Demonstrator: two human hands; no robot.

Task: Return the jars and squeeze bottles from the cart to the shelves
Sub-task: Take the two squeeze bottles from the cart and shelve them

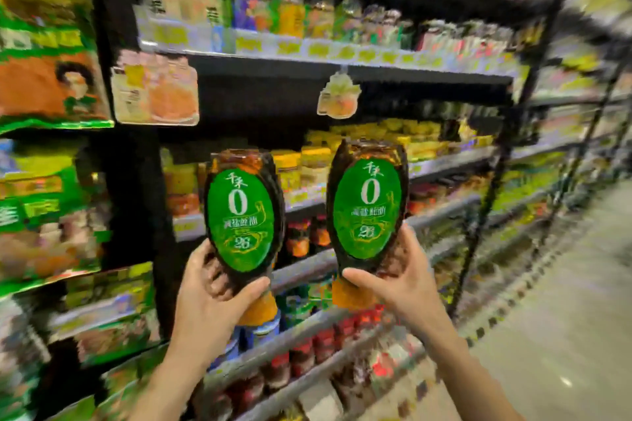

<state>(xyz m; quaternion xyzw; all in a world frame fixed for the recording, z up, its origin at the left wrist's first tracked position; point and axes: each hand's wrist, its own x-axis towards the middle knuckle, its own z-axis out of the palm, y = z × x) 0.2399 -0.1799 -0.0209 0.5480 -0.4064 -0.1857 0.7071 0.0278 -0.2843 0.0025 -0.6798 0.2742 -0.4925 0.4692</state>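
Two dark squeeze bottles with green oval labels are held up in front of the shelves, orange caps pointing down. My left hand (212,290) grips the left squeeze bottle (241,212) round its narrow lower end. My right hand (393,273) grips the right squeeze bottle (367,205) the same way. Both bottles hang level with a dark gap (260,113) in the shelf unit, under the upper shelf (342,63). The cart is out of view.
Drink bottles (290,10) line the upper shelf. Yellow-lidded jars (314,161) and red-lidded jars (307,349) fill the rows behind and below the hands. Green packets (51,55) are stacked at the left. The aisle floor (564,335) runs along the right.
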